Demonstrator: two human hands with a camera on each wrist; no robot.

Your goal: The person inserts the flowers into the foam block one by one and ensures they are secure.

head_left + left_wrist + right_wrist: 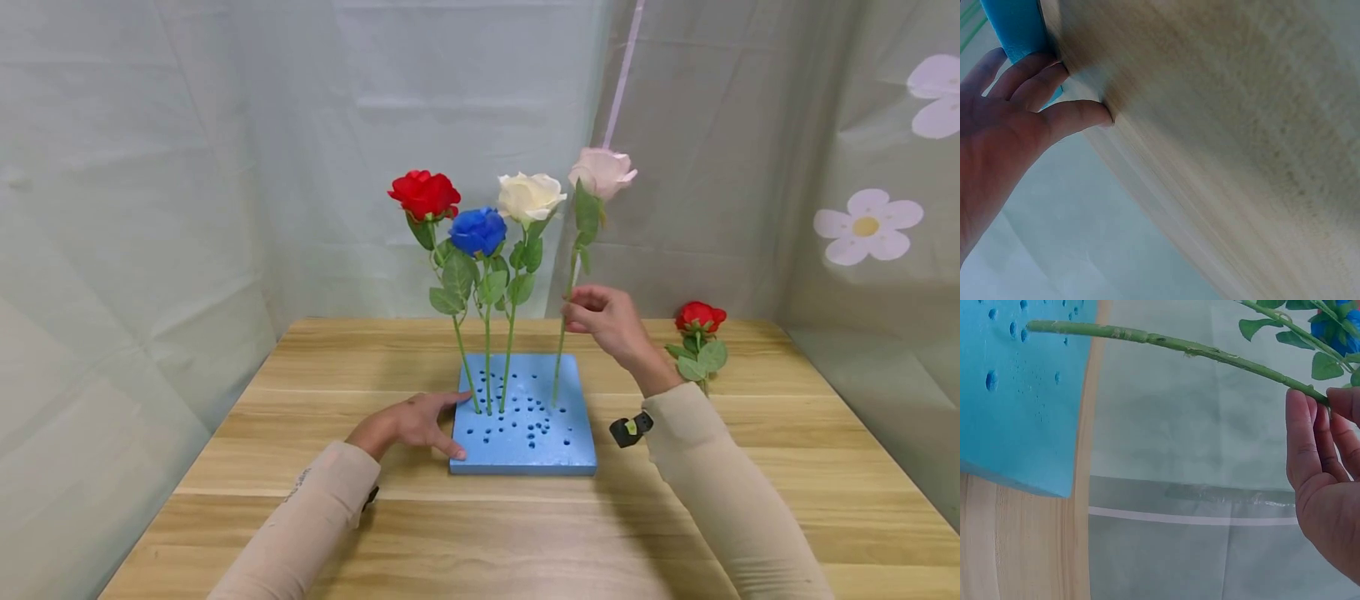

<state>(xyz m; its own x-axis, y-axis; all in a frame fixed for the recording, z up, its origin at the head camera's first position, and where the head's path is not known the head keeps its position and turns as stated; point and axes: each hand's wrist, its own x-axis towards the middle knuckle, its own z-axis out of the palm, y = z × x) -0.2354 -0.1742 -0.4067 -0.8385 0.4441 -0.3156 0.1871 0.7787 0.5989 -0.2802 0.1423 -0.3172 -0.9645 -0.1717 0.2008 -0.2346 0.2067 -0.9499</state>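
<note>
My right hand (611, 321) pinches the green stem of a pale pink rose (602, 172) between thumb and fingers. The rose is nearly upright over the right part of a blue block (517, 460) full of small holes. In the right wrist view, the stem's (1210, 355) lower tip is close to the holes; I cannot tell whether it touches the block. My left hand (416, 419) rests against the block's left side, fingers extended and thumb at the front corner. A red rose (424, 195), a blue rose (477, 232) and a cream rose (530, 198) stand in the block.
Another red rose (700, 317) lies on the wooden table (315, 492) at the back right, partly hidden behind the right forearm. Pale cloth walls (420, 92) enclose the table at the back and sides. White flower shapes (868, 227) decorate the right wall.
</note>
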